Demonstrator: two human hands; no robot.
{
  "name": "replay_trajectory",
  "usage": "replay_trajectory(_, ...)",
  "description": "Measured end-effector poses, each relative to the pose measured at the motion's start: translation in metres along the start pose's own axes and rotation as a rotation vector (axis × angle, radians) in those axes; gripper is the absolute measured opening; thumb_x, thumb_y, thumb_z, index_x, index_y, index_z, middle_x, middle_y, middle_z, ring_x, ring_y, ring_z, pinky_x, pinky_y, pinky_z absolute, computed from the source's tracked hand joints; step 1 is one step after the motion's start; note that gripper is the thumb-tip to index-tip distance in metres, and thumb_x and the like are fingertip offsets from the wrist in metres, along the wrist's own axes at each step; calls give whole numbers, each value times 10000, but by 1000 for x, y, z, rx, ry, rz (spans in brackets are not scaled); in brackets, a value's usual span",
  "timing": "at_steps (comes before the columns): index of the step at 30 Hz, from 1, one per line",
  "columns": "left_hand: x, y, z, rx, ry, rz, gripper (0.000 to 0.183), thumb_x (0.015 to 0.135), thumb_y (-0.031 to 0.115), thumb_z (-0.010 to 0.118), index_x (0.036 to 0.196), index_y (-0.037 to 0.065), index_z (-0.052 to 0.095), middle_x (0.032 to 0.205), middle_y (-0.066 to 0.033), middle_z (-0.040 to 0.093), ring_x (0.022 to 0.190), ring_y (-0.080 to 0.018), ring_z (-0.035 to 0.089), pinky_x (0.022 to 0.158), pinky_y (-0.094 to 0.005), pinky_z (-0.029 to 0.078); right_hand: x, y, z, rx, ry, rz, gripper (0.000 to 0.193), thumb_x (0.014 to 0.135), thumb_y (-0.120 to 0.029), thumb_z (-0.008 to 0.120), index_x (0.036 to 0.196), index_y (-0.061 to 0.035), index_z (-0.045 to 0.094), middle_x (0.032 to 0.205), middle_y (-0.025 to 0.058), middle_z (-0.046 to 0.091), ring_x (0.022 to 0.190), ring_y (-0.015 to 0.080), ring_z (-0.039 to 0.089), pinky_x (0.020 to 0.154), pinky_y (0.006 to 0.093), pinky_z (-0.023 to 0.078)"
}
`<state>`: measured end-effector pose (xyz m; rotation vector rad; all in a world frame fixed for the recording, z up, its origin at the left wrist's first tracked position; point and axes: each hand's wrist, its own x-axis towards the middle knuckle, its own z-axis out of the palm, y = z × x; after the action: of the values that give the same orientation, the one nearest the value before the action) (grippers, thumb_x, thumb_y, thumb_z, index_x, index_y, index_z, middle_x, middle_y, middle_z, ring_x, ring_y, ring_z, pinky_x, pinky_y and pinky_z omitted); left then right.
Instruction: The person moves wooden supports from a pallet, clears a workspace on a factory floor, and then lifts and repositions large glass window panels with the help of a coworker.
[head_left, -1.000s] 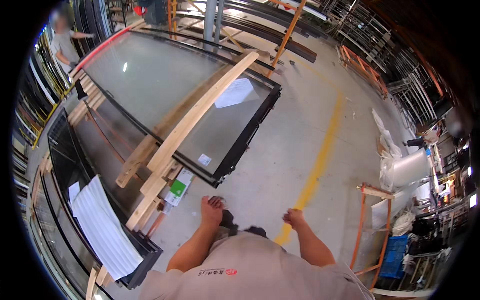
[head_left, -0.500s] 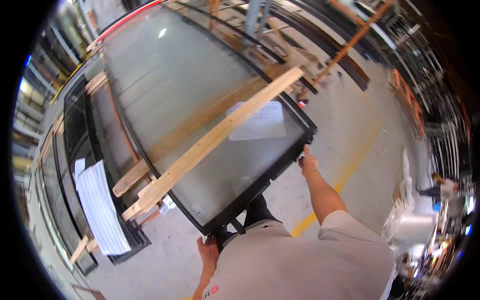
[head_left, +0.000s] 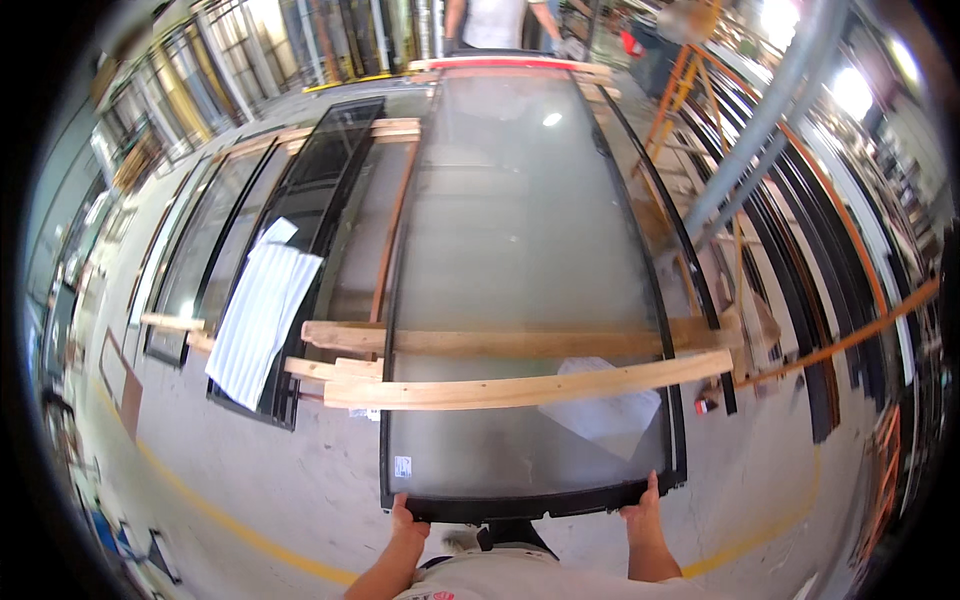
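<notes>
A long black-framed glass panel (head_left: pixel 530 240) stretches away from me, its near edge level with my waist. My left hand (head_left: pixel 403 525) grips its near left corner, thumb on top of the frame and fingers hidden below. Close to the near right corner, my right hand (head_left: pixel 643 515) holds the frame the same way. A pale wooden slat (head_left: pixel 530 390) lies across the panel's near part. Beneath the glass a second wooden beam (head_left: pixel 500 338) shows through. A white sheet of paper (head_left: pixel 610 415) is seen at the right, partly behind the slat.
At the panel's far end stands a person (head_left: pixel 495 22) in a light shirt. Left lie more dark-framed panels (head_left: pixel 300 200) with white corrugated sheeting (head_left: pixel 262 315) on them. Right are a grey post (head_left: pixel 770 150), an orange frame (head_left: pixel 690 85) and long dark profiles (head_left: pixel 800 260).
My view has turned so the panel now runs straight ahead. My left hand, low beside the corner before, now has its thumb over the frame. The right stays at the near right end.
</notes>
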<state>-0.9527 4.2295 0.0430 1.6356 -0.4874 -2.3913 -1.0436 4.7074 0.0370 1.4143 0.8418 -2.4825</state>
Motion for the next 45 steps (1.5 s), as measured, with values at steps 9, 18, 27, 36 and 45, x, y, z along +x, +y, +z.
replay_trajectory(9,-43,43,31,83,271,24,212,803,208,623,947,53,617,917,-72,649,837,-232,634,751,-386,531,-29,6,13,-40,-105,44,562,855,-530,518,1269,-149,533,1304,36,535,1175,284,511,976,520,418)
replay_trajectory(18,-60,182,-22,-244,257,45,338,768,49,681,1038,-79,524,974,-169,606,794,-314,649,680,-486,574,-116,86,45,-507,-35,-237,502,768,0,627,1239,16,454,1003,161,575,784,238,567,696,358,500)
replay_trajectory(27,-19,422,-96,-81,300,91,312,715,196,744,881,-32,610,781,-83,612,622,-188,593,478,-373,441,-184,324,223,-641,-137,-101,478,764,-68,601,1219,5,474,1019,134,576,817,234,560,735,361,480)
replay_trajectory(36,36,701,-140,18,377,268,278,680,183,764,779,-33,621,664,-63,582,471,-156,514,367,-342,309,-218,547,369,-732,-219,49,473,796,-214,550,1225,-22,491,1081,115,580,898,241,559,817,372,453)
replay_trajectory(45,129,905,-185,-5,377,121,309,685,129,742,871,-80,610,811,-127,636,658,-242,644,479,-373,490,-229,763,497,-759,-222,140,507,828,-359,498,1230,-50,508,1142,95,584,979,249,558,899,383,426)
